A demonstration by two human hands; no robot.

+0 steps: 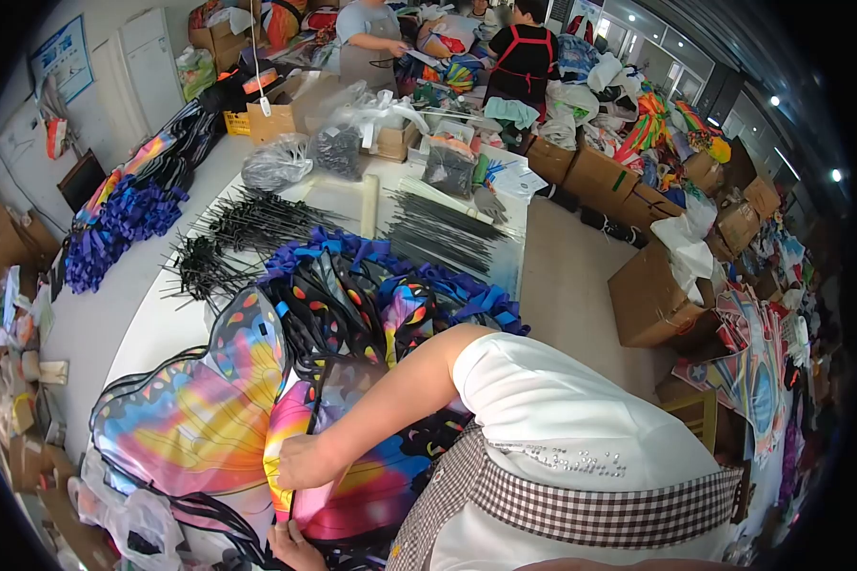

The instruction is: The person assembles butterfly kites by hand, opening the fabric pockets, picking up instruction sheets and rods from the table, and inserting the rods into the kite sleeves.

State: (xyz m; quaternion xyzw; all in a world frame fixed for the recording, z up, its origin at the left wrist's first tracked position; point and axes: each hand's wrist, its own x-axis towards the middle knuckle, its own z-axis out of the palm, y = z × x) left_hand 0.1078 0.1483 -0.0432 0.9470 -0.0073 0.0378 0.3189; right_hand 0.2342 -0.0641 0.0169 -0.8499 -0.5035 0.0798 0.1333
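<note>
Beyond hands (307,463) on printed fabric (200,433): black rods (443,233), plastic bags (336,150) crowding tabletop (157,328).

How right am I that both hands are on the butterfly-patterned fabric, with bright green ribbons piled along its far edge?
Not quite: the head view shows the ribbons are blue-purple. The rest holds: the farther hand and nearer hand are on the butterfly-patterned fabric.

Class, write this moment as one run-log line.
right hand: on butterfly-print fabric | left hand: at the fabric's lower edge | white table: under fabric | black rods: beyond fabric
</note>
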